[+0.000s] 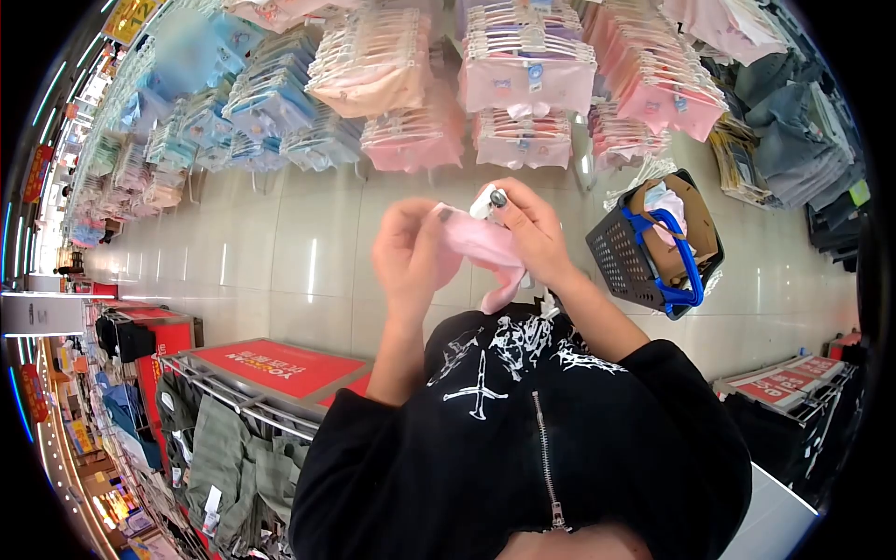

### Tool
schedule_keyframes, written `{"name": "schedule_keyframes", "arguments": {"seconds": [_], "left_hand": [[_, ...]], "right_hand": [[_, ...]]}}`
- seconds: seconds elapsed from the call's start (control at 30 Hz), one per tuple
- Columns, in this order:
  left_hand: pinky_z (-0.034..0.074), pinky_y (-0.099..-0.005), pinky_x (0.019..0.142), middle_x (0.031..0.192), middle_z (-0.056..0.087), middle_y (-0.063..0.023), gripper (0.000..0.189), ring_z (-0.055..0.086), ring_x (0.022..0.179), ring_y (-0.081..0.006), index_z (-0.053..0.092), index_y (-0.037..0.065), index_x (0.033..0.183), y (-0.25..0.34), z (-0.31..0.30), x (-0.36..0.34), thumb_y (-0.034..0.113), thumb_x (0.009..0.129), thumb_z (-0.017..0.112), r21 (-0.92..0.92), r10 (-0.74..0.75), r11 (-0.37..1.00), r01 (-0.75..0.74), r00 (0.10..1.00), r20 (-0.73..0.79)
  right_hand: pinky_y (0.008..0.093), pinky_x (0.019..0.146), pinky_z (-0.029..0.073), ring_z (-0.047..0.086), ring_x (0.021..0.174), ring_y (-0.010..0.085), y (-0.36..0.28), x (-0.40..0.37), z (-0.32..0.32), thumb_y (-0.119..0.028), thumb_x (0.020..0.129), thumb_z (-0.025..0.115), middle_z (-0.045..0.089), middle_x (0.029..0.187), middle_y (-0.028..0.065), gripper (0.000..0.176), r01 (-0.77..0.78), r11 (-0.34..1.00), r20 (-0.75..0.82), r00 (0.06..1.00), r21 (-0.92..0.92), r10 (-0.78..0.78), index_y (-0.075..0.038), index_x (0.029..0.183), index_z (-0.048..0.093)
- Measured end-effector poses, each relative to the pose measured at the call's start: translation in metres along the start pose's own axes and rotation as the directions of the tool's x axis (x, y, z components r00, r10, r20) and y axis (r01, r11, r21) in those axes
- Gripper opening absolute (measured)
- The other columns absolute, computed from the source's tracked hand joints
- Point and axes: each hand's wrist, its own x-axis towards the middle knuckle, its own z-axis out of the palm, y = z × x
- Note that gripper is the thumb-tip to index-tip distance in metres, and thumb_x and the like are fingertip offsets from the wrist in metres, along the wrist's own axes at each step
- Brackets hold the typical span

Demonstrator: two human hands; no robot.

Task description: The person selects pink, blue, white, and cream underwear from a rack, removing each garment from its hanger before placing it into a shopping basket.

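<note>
A small pink garment (481,245) hangs between my two hands, in front of my chest. My left hand (411,250) pinches its left edge, fingers closed on the cloth. On the other side, my right hand (530,231) is closed on the garment's upper right part, near a white hanger piece (483,202) with a dark round spot at the thumb. The lower end of the cloth dangles below my right hand, partly folded.
Racks of pink clothes (527,79) and blue clothes (271,79) stand ahead. A dark basket (621,257) with a blue handle, holding cardboard, is on the floor at right. A red-topped rack (280,366) stands at lower left, and jeans (793,131) hang at upper right.
</note>
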Motion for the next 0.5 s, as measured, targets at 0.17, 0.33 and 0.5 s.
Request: {"name": "schedule_keyframes", "arguments": {"seconds": [0.17,0.33,0.5], "left_hand": [[0.039,-0.0166,0.052,0.079,0.057,-0.0042,0.012,0.049,0.065,-0.0049,0.052,-0.001,0.092,0.007,-0.007,-0.008,-0.001,0.081,0.05,-0.02,-0.027,0.999,0.027,0.999,0.02],[0.037,-0.0158,0.049,0.079,0.056,-0.0044,0.014,0.049,0.062,-0.0048,0.053,-0.002,0.092,0.011,-0.01,-0.011,-0.004,0.079,0.051,-0.03,-0.008,1.0,0.008,1.0,0.024],[0.034,-0.0153,0.048,0.079,0.057,-0.0049,0.012,0.047,0.06,-0.0039,0.054,-0.003,0.088,0.011,-0.01,-0.011,-0.006,0.077,0.052,-0.032,0.086,0.996,-0.085,0.996,0.033]], "right_hand": [[0.0198,0.072,0.038,0.047,0.08,0.0053,-0.01,0.0,0.012,-0.018,0.088,0.046,0.053,0.088,0.0011,0.019,-0.06,0.981,0.02,0.998,0.183,0.057,-0.002,0.098,0.049],[0.0189,0.071,0.04,0.049,0.082,0.0044,-0.001,-0.001,0.01,-0.014,0.086,0.048,0.053,0.088,0.0,0.014,-0.063,0.977,0.044,0.998,0.201,0.055,-0.003,0.096,0.049],[0.019,0.069,0.04,0.05,0.079,0.0046,-0.011,0.0,0.011,-0.013,0.086,0.049,0.055,0.085,0.0001,0.013,-0.081,0.968,0.034,0.997,0.239,0.075,-0.003,0.095,0.05]]}}
